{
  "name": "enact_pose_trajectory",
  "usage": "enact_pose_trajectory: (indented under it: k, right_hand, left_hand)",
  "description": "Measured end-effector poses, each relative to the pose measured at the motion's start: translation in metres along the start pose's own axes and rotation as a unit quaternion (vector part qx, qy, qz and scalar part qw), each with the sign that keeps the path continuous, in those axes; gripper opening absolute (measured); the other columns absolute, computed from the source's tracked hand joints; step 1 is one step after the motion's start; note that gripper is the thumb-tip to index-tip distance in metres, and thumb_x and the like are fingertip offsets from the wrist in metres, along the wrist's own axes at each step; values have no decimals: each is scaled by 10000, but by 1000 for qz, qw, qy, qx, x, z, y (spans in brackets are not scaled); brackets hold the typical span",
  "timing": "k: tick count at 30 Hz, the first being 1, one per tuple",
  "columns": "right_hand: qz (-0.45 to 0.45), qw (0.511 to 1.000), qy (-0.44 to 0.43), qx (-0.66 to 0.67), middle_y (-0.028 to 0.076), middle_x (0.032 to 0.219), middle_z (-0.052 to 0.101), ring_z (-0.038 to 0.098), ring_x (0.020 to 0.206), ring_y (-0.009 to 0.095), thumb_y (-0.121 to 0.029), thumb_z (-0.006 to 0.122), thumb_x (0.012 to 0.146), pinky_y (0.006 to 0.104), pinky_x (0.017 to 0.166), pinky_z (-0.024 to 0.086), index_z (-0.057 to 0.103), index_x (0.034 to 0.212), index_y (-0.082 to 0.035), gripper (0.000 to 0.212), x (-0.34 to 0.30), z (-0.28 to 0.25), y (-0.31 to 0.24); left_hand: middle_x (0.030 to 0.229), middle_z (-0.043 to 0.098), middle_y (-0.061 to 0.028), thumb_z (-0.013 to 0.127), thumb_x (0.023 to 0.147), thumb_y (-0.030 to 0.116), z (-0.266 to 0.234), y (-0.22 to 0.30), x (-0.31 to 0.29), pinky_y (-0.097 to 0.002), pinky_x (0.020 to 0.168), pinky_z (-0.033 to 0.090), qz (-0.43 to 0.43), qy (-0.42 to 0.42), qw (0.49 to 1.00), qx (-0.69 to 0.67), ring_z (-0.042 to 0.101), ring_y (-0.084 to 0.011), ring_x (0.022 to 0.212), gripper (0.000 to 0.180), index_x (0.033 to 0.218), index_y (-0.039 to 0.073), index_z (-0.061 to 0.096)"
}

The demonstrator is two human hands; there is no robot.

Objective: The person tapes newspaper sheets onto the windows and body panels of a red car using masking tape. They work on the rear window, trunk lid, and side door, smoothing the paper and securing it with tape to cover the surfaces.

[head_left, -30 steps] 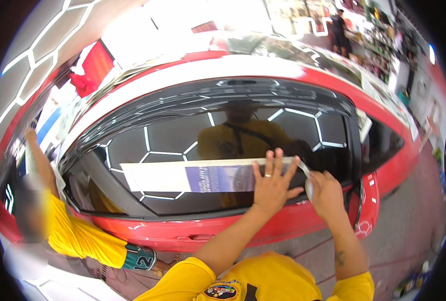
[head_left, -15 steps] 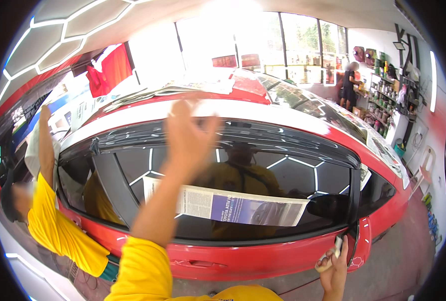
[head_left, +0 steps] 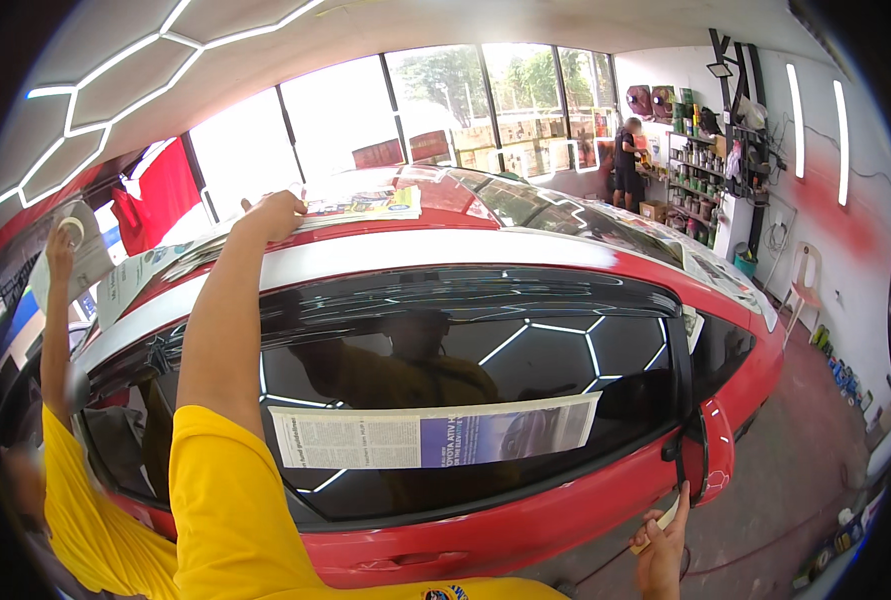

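My left hand (head_left: 277, 215) reaches over the red car (head_left: 585, 520) to its roof. Its fingers are closed at the near edge of newspaper sheets (head_left: 365, 207) lying there; the fingertips are partly hidden. By the side mirror (head_left: 717, 455), my right hand (head_left: 662, 550) is wrapped around a cream roll of masking tape (head_left: 657, 528), seen almost edge-on. A strip of newspaper (head_left: 355, 437) hangs across the dark side window (head_left: 365, 375), between my two hands. Above the window, the roof edge (head_left: 415, 248) is whitish.
At the left, a co-worker in a yellow shirt (head_left: 90, 520) raises a hand with a tape roll (head_left: 69, 232) beside paper. Another person (head_left: 626, 165) stands by shelves of cans (head_left: 695, 180). A plastic chair (head_left: 803, 285) and bottles (head_left: 840, 375) line the right wall.
My left hand has moved from above the window, up and left to the newspaper on the roof. My right hand stays low by the mirror with the tape. The co-worker's raised hand now shows a tape roll.
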State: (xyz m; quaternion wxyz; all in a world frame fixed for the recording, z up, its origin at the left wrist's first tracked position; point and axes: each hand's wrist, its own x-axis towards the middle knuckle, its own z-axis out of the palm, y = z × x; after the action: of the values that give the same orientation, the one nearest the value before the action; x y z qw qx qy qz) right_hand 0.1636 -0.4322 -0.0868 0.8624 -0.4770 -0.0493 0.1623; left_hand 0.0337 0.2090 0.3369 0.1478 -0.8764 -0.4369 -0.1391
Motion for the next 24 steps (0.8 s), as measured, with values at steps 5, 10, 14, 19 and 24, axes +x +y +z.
enact_pose_trajectory:
  k: [5, 10, 14, 19, 24]
  right_hand:
    - [-3, 1000, 1, 7, 27, 1068, 609, 606, 664, 116, -45, 702, 987, 311, 629, 556, 96, 1790, -289, 1035, -1, -14, 12]
    - [4, 1000, -13, 8, 21, 1059, 608, 603, 662, 111, -40, 681, 994, 308, 620, 550, 125, 1784, -264, 992, 9, -3, 15]
    - [-1, 1000, -18, 3, 19, 1042, 597, 590, 664, 111, -22, 669, 988, 289, 623, 535, 155, 1779, -226, 965, 14, -1, 15]
    - [-58, 987, -52, -142, 17, 1014, 564, 548, 714, 103, -36, 687, 948, 261, 642, 492, 237, 1756, -124, 929, 21, -10, 23]
    - [-140, 956, -91, -242, 31, 1025, 535, 533, 898, 130, -94, 803, 891, 276, 817, 477, 334, 1709, -30, 945, 24, 37, -1]
  left_hand:
    - [1244, 803, -145, 705, 970, 213, 1, -1, 2, -608, 1085, 503, 44, -17, 999, -24, 743, -342, 1174, 337, 1274, 134, 826]
    - [1108, 809, -195, 675, 982, 212, 11, -5, 4, -471, 943, 591, 57, 102, 992, -38, 768, -392, 1047, 265, 1159, 64, 806]
    - [1138, 776, -203, 618, 1041, 216, 10, -20, 24, -536, 964, 556, 37, 275, 951, -134, 738, -393, 1095, 216, 1124, 47, 723]
    - [1023, 715, -129, 618, 1048, 117, -24, 11, 3, -507, 846, 543, 73, 565, 822, -18, 704, -363, 968, 110, 1137, 77, 669]
    - [979, 639, -72, 684, 961, 99, -75, 35, -56, -435, 753, 541, 251, 626, 726, 133, 664, -277, 882, 249, 1208, 115, 657]
